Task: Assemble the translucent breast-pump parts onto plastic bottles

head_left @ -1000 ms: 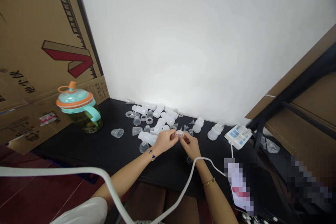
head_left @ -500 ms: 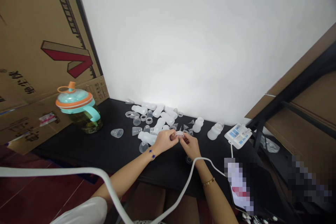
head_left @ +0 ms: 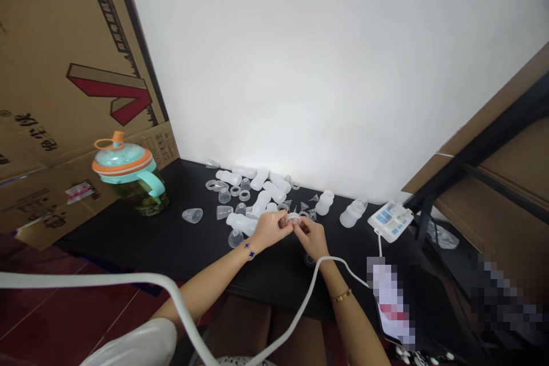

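Between my two hands is a small white ring (head_left: 293, 217) with a pointed clear tip standing up from it. My left hand (head_left: 271, 229) pinches the ring's left side, and my right hand (head_left: 314, 238) grips its right side with closed fingers. Just behind and left of them lie several frosted white bottles (head_left: 242, 223), clear domed caps (head_left: 235, 238) and loose rings (head_left: 244, 195). Small clear funnel-shaped pieces (head_left: 304, 206) lie behind my right hand. To the right, one frosted bottle (head_left: 325, 203) stands near another bottle (head_left: 351, 214).
A large jug (head_left: 132, 177) with a teal lid stands at the left by a cardboard box (head_left: 64, 97). A white multi-socket device (head_left: 390, 221) sits at the right on the black table (head_left: 180, 251). A white cable (head_left: 300, 309) crosses in front, near a phone (head_left: 392, 309).
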Motion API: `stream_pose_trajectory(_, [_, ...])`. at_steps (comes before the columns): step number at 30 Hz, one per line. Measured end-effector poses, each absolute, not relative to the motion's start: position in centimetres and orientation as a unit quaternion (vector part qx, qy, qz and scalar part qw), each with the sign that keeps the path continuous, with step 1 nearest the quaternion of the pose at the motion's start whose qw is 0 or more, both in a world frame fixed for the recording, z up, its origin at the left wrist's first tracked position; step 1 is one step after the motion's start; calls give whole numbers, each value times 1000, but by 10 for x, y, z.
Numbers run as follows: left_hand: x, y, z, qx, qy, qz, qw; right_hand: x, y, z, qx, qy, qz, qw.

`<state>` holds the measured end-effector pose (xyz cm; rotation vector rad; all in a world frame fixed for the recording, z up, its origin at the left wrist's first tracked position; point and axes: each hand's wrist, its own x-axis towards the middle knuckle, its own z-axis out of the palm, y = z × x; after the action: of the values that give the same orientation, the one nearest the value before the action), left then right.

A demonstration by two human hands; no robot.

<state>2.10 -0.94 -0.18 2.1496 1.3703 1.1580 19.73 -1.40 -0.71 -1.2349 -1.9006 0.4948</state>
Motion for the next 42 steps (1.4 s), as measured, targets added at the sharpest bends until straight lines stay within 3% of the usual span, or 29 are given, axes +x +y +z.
stream_pose_trajectory(30, [21,-9,-3,761,462,418,178,197,-14,-9,-486,-751,177,410])
stream_pose_trajectory(42, [19,-9,1,761,482,417,118,199,-12,-7,-489,-739,217,409])
